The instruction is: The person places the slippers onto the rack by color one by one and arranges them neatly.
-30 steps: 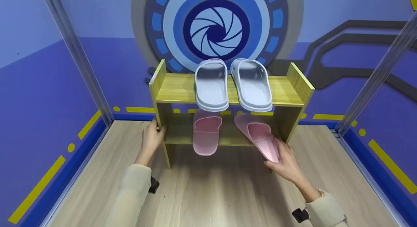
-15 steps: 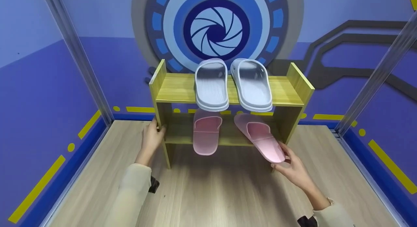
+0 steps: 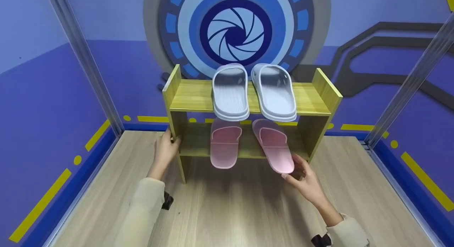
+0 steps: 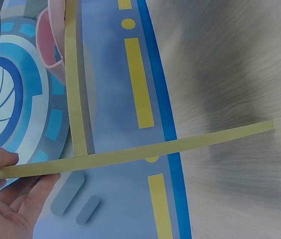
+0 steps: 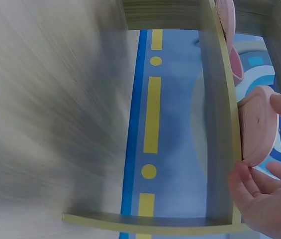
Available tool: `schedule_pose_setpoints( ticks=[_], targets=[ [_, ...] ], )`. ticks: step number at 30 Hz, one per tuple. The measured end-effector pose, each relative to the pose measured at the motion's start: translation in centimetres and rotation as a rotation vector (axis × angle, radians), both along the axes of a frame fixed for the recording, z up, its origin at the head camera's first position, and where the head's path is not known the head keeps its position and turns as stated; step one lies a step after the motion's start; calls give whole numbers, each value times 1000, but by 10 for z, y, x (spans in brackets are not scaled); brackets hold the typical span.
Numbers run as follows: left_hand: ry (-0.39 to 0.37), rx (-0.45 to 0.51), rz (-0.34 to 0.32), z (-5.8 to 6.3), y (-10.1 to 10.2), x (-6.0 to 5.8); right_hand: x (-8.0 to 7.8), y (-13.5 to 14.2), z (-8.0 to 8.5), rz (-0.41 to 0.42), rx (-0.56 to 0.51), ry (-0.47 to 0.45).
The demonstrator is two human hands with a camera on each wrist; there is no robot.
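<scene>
A small wooden shoe rack (image 3: 195, 98) stands in front of me. My left hand (image 3: 165, 151) grips the rack's left side panel; in the left wrist view the thumb and fingers lie on opposite faces of that panel (image 4: 145, 152). A pink slipper (image 3: 279, 158) sits angled on the lower shelf, heel jutting past the front edge. My right hand (image 3: 305, 181) holds it by the heel, and the right wrist view has the thumb on one side of the heel (image 5: 257, 124) and fingertips on the other. Left of it lies the other pink slipper (image 3: 224, 155), pointing straight back.
Two light grey clogs (image 3: 230, 98) rest side by side on the upper shelf, above the pink pair. The rack stands on a wood-grain tabletop (image 3: 227, 211). Blue printed walls (image 3: 117, 62) with metal corner posts (image 3: 85, 59) enclose the back and sides.
The right hand first shifted slightly right along the heel, then moved left, swinging the right pink slipper's heel left so it sits straighter. The left hand and rack have not moved.
</scene>
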State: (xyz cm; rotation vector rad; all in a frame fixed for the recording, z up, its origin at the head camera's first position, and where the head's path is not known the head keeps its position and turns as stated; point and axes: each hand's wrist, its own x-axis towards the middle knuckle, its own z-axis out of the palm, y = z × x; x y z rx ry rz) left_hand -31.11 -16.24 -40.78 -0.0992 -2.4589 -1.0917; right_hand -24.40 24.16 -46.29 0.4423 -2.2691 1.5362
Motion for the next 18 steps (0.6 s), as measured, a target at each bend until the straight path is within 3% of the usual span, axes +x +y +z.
schedule_pose_setpoints(
  ticks=[8,18],
  targets=[
    [13,3,2,0,0,0,7,-20,18,8,-18,-43],
    [7,4,-11,0,0,0,3,-31,16,12,-42,7]
  ],
)
